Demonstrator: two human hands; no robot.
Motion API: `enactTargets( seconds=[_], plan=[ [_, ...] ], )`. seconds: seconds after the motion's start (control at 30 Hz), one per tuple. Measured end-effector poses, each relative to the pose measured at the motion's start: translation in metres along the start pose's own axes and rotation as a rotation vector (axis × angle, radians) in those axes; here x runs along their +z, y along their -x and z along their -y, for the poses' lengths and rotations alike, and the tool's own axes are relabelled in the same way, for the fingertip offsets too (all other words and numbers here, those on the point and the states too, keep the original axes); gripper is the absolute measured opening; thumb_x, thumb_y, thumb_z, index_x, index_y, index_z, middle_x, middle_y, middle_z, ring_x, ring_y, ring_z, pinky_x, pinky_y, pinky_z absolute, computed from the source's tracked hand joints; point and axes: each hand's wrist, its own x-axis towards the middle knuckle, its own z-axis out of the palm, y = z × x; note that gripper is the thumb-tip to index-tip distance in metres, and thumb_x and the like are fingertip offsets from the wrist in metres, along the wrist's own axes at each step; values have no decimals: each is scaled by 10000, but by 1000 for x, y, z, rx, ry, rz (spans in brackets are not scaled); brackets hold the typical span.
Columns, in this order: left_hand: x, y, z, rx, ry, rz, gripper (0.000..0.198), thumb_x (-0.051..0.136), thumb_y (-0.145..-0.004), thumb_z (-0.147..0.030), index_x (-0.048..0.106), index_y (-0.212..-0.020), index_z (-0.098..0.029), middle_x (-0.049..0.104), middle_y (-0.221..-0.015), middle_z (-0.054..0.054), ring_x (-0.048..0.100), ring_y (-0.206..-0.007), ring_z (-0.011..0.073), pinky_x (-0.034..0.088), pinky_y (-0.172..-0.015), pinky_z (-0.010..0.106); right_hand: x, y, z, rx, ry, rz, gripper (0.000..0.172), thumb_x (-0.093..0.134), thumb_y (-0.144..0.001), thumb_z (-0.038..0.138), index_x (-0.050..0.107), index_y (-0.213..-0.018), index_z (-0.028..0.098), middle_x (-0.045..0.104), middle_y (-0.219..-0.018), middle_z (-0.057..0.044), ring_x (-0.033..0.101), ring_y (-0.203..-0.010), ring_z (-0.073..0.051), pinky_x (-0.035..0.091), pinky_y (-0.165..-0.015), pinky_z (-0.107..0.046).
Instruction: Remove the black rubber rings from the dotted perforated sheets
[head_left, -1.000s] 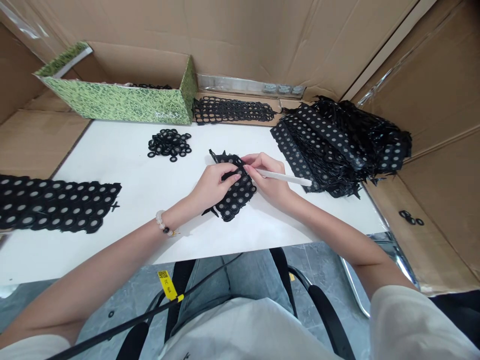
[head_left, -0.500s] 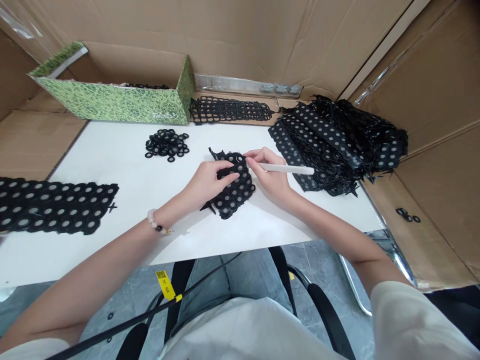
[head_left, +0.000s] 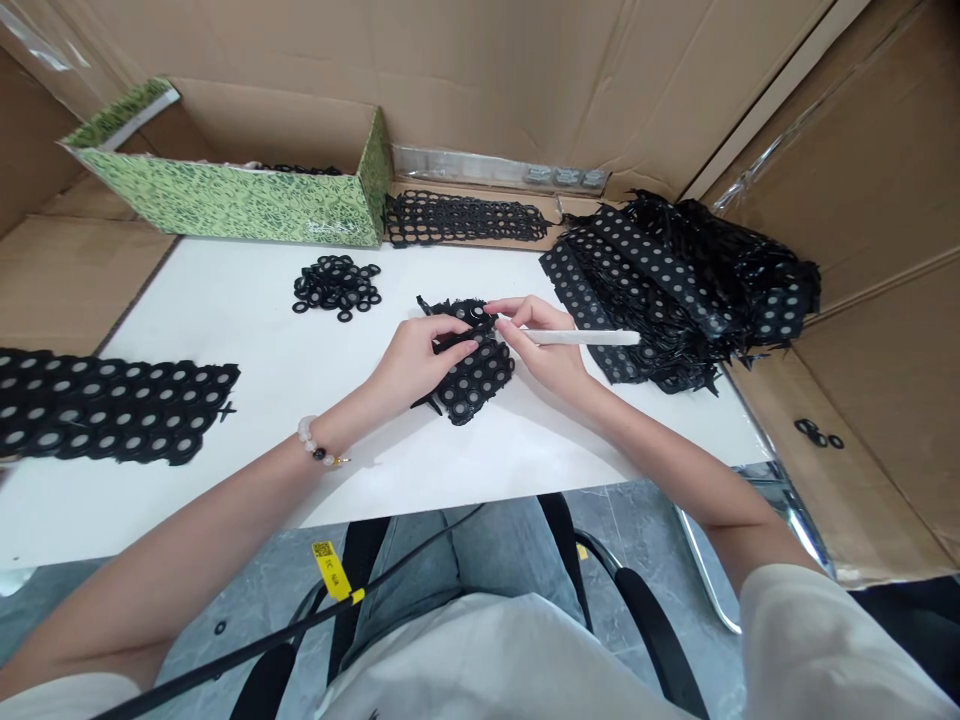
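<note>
My left hand point(head_left: 424, 365) lies over a black perforated sheet of rubber rings with grey centres point(head_left: 472, 385), its fingers gripping the sheet's upper part. My right hand point(head_left: 544, 345) holds a slim white stick point(head_left: 592, 337) that points away to the right, and its fingertips reach the sheet's top edge. The sheet has ragged, torn edges, and the hands hide part of it. A beaded bracelet point(head_left: 315, 440) circles my left wrist.
A white board point(head_left: 225, 340) carries a loose ring pile point(head_left: 337, 287), a large black sheet point(head_left: 97, 408) and a tall stack of sheets point(head_left: 660, 295). Behind stand a green patterned box point(head_left: 225, 205) and a linked-ring strip point(head_left: 465, 218). Cardboard surrounds everything.
The white stick has swung from sloping down to the right to nearly level. The sheet between my hands has shifted slightly upward and looks more bunched.
</note>
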Motion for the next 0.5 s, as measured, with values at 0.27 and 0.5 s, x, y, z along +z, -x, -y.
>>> enactTargets(
  seconds=[0.27, 0.5],
  plan=[
    [3, 1, 2, 22, 0, -18, 258, 610, -867, -364, 750, -935, -158, 777, -982, 58, 674, -903, 231, 473, -812, 324, 1, 2, 3, -53, -5, -20, 324, 619, -965, 437, 527, -723, 241, 785, -1043, -40, 733, -1050, -225, 557, -947, -415],
    [5, -1, 6, 46, 1, -36, 255, 623, -863, -359, 750, -954, -158, 770, -1014, 68, 678, -942, 239, 476, -853, 340, 0, 1, 3, -40, -10, -29, 378, 621, -953, 495, 503, -697, 244, 787, -1009, -46, 735, -1044, -239, 564, -930, -425]
  ],
)
